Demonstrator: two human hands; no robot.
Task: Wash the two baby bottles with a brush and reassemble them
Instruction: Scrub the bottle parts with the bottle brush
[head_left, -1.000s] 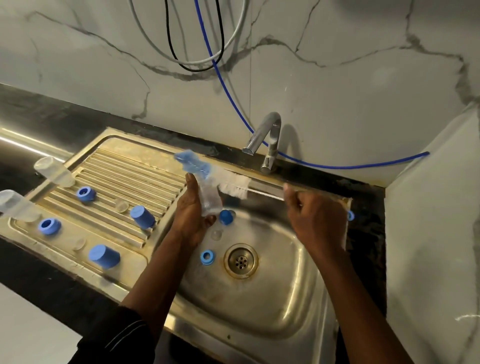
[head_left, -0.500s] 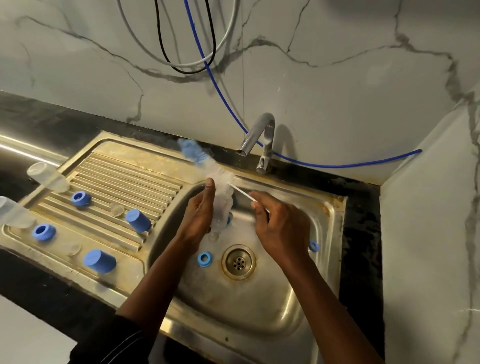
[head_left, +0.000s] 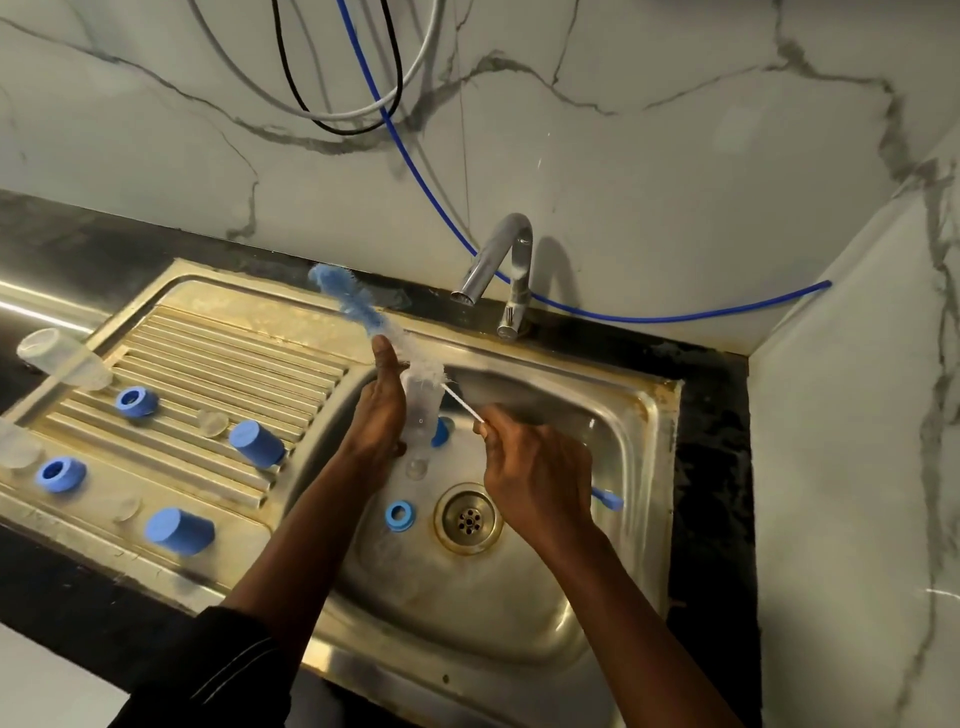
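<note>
Since a second ago the right hand (head_left: 540, 467) has drawn in from well apart at 3 o'clock to just beside the left hand (head_left: 376, 421). The brush (head_left: 358, 309) has slid toward 10 o'clock. Its white bristles, which then stuck out on the 3 o'clock side of the bottle (head_left: 420, 410), now bunch at the bottle's upper end, and its blue tuft reaches out over the drainboard (head_left: 234, 353). Whether the bristles pass through the bottle or lie behind it cannot be told. The bottle is clear, narrow and blurred. It is held roughly upright above the basin of the sink (head_left: 657, 467), at 11 o'clock from the drain (head_left: 469, 518). The left hand's fingers curl round it and the thumb lies straight up its side. The right hand pinches the brush's thin white stem between thumb and fingers, the rest of the hand is closed over the handle, and the handle's blue end pokes out at 4 o'clock. In the basin a blue ring (head_left: 399, 515) lies at 9 o'clock from the drain and a blue cap (head_left: 441, 431) sits just behind the bottle. On the drainboard, at 9 o'clock from the hands, lie two more clear bottles (head_left: 62, 358), two blue rings (head_left: 136, 402) and two blue caps (head_left: 257, 442).
</note>
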